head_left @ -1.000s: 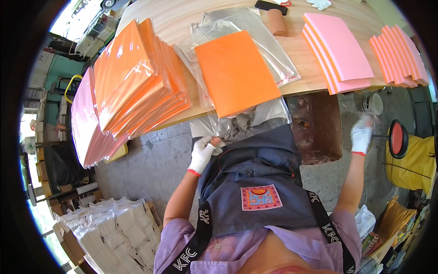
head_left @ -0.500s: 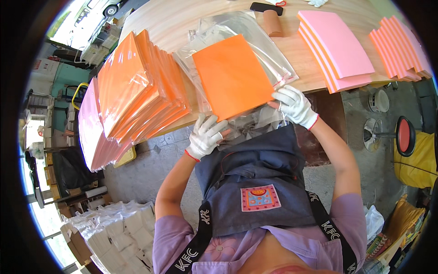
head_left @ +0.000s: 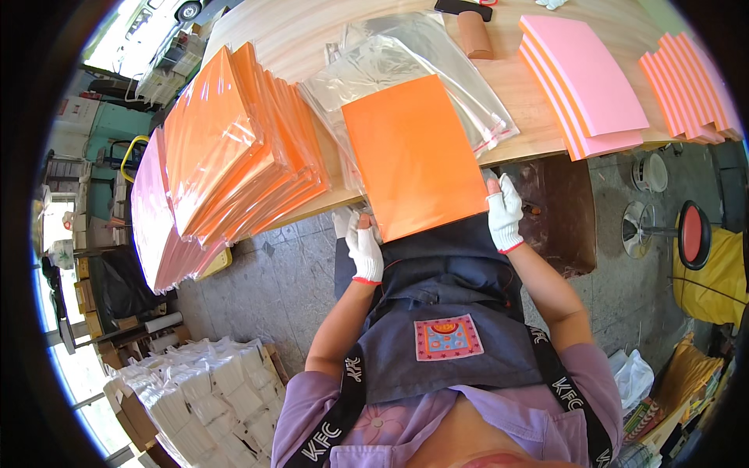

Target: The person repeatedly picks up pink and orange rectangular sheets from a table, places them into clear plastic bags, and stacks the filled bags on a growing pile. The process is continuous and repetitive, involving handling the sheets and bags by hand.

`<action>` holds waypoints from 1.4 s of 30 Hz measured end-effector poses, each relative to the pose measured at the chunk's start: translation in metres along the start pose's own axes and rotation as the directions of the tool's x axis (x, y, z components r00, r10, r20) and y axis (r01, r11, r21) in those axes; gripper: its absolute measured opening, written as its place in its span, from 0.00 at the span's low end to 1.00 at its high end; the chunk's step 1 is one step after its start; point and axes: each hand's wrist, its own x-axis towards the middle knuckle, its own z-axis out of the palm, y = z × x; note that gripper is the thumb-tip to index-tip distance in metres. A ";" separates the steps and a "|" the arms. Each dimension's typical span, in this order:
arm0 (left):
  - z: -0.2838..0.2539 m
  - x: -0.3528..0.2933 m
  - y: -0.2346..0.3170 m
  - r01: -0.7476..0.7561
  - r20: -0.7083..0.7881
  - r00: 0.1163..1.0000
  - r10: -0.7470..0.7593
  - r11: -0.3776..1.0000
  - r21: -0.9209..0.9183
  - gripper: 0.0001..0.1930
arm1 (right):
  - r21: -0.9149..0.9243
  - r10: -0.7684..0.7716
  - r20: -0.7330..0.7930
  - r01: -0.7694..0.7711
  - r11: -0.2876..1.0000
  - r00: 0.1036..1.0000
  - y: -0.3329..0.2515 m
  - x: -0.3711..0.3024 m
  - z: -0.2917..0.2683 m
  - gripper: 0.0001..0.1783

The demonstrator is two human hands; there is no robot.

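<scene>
An orange sheet or thin pack of paper [head_left: 417, 160] overhangs the table's near edge, its lower part above my apron. My left hand [head_left: 363, 248], in a white knit glove with bare thumb tip, grips it by the lower left corner. At the lower right edge, my right hand [head_left: 505, 216], gloved the same way, holds it with the thumb toward the paper. Whether a clear film wraps the paper I cannot tell. Beneath and beyond it lie flat clear plastic bags [head_left: 394, 54] with a sealing strip at their right edge.
Left of me stands a tall leaning stack of plastic-wrapped orange packs [head_left: 222, 148], with pink packs [head_left: 152, 210] beside it. Pink and orange paper stacks [head_left: 585, 78] sit on the right, with another fanned stack [head_left: 690, 90] beyond. A brown block [head_left: 474, 35] and a dark phone [head_left: 462, 9] lie at the back.
The orange paper has moved toward me and slightly right, over the table edge. Both hands have shifted closer to my body, and their fingers have closed at its sides.
</scene>
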 end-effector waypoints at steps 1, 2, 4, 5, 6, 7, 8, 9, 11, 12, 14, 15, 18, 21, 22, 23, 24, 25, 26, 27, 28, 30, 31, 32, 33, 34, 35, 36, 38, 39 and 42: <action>0.002 0.004 -0.015 0.044 -0.052 0.997 -0.049 0.994 -0.098 0.12 | 0.087 0.005 -0.016 -0.003 0.996 1.000 0.012 0.000 0.001 0.13; 0.008 0.006 -0.019 0.126 -0.140 0.979 -0.150 0.978 -0.166 0.09 | 0.142 0.070 -0.018 -0.067 0.988 0.997 0.018 0.002 0.003 0.13; 0.019 0.007 -0.021 0.189 -0.203 0.946 -0.254 0.937 -0.293 0.05 | 0.249 0.201 -0.009 -0.192 0.949 0.980 0.028 0.004 0.005 0.12; 0.023 0.007 -0.019 0.189 -0.179 0.949 -0.260 0.922 -0.337 0.05 | 0.305 0.285 0.002 -0.272 0.913 0.958 0.031 0.004 0.006 0.12; 0.024 0.006 -0.019 0.189 -0.155 0.952 -0.264 0.905 -0.381 0.05 | 0.358 0.367 0.018 -0.349 0.866 0.930 0.034 0.004 0.006 0.13; 0.022 0.006 -0.021 0.177 -0.105 0.967 -0.233 0.907 -0.383 0.06 | 0.411 0.445 0.034 -0.418 0.810 0.895 0.036 0.004 0.005 0.13; 0.015 0.005 -0.027 0.164 -0.055 0.978 -0.200 0.908 -0.385 0.07 | 0.407 0.428 0.009 -0.395 0.824 0.904 0.039 0.004 0.006 0.11; 0.011 0.004 -0.034 0.151 -0.004 0.986 -0.166 0.909 -0.389 0.09 | 0.403 0.411 -0.015 -0.370 0.837 0.912 0.042 0.006 0.009 0.10; 0.008 0.009 -0.044 0.125 -0.166 0.970 -0.179 0.947 -0.294 0.13 | 0.358 0.473 0.034 -0.453 0.817 0.880 0.036 0.010 0.012 0.09; 0.006 0.010 -0.049 0.116 -0.247 0.952 -0.178 0.962 -0.246 0.14 | 0.308 0.553 0.097 -0.553 0.774 0.828 0.031 0.014 0.006 0.11; 0.010 0.002 -0.015 0.097 -0.128 0.989 -0.072 0.975 0.202 0.18 | 0.283 0.618 0.181 -0.642 0.712 0.765 0.024 0.022 -0.010 0.14; 0.009 -0.002 0.008 0.051 -0.058 0.998 -0.030 0.909 0.413 0.20 | 0.312 0.599 0.225 -0.640 0.702 0.768 0.019 0.025 -0.016 0.15; -0.012 0.006 0.026 -0.002 0.180 0.979 -0.095 0.881 0.474 0.23 | 0.249 0.511 0.284 -0.577 0.778 0.811 0.014 0.034 -0.020 0.14; 0.013 0.002 0.074 0.046 0.295 0.951 -0.092 0.987 0.157 0.25 | 0.189 0.395 0.378 -0.487 0.853 0.838 -0.017 0.043 -0.026 0.18; 0.016 0.004 0.082 -0.007 0.319 0.948 -0.009 0.999 0.048 0.22 | 0.164 0.397 0.413 -0.496 0.853 0.820 -0.019 0.049 -0.028 0.20; 0.018 0.009 0.094 -0.003 0.339 0.940 -0.023 0.997 0.076 0.19 | 0.192 0.319 0.401 -0.419 0.887 0.859 -0.021 0.050 -0.029 0.20; 0.017 0.012 0.106 0.003 0.349 0.936 -0.039 0.995 0.103 0.17 | 0.210 0.282 0.433 -0.400 0.892 0.856 -0.031 0.044 -0.025 0.19; 0.017 0.012 0.117 -0.043 0.359 0.933 0.012 0.996 0.080 0.17 | 0.228 0.244 0.462 -0.380 0.897 0.853 -0.042 0.039 -0.023 0.18; 0.014 0.010 0.130 -0.089 0.363 0.930 0.061 0.994 0.060 0.17 | 0.232 0.249 0.532 -0.422 0.877 0.809 -0.064 0.030 -0.022 0.17; 0.011 0.004 0.151 -0.039 0.368 0.930 0.001 0.994 0.097 0.19 | 0.241 0.266 0.553 -0.457 0.856 0.790 -0.080 0.022 -0.020 0.16; 0.008 -0.003 0.165 -0.077 0.370 0.927 0.058 0.996 0.036 0.19 | 0.287 0.205 0.571 -0.427 0.858 0.795 -0.075 0.023 -0.020 0.18; -0.003 -0.018 0.187 -0.147 0.356 0.921 0.160 0.987 -0.066 0.20 | 0.434 -0.006 0.659 -0.373 0.820 0.752 -0.091 0.020 -0.007 0.20; -0.015 -0.023 0.203 -0.126 0.351 0.930 0.112 0.992 0.017 0.20 | 0.447 -0.023 0.610 -0.320 0.835 0.792 -0.107 0.015 0.005 0.21; -0.026 -0.025 0.212 -0.207 0.319 0.930 0.184 0.978 0.040 0.20 | 0.463 -0.045 0.565 -0.271 0.844 0.824 -0.129 0.010 0.026 0.23; -0.031 -0.024 0.225 -0.299 0.241 0.928 0.285 0.954 0.026 0.18 | 0.474 -0.066 0.514 -0.219 0.853 0.855 -0.143 0.010 0.045 0.24; -0.035 -0.018 0.235 -0.388 0.169 0.910 0.380 0.922 0.015 0.15 | 0.505 -0.125 0.544 -0.204 0.839 0.830 -0.144 0.019 0.061 0.25; -0.052 -0.004 0.243 -0.442 0.139 0.895 0.425 0.887 0.134 0.13 | 0.540 -0.187 0.566 -0.190 0.820 0.803 -0.145 0.031 0.077 0.27; -0.068 0.011 0.251 -0.486 0.115 0.874 0.473 0.837 0.253 0.11 | 0.569 -0.210 0.579 -0.206 0.796 0.788 -0.138 0.046 0.097 0.27; -0.078 0.035 0.273 -0.510 0.018 0.856 0.516 0.839 0.191 0.13 | 0.581 -0.279 0.662 -0.242 0.777 0.695 -0.153 0.078 0.140 0.27; -0.087 0.045 0.288 -0.519 -0.021 0.847 0.532 0.834 0.186 0.13 | 0.574 -0.305 0.675 -0.219 0.789 0.672 -0.173 0.082 0.172 0.25; -0.125 0.079 0.306 -0.393 -0.176 0.892 0.416 0.907 0.153 0.14 | 0.503 -0.344 0.658 -0.051 0.863 0.670 -0.202 0.092 0.254 0.17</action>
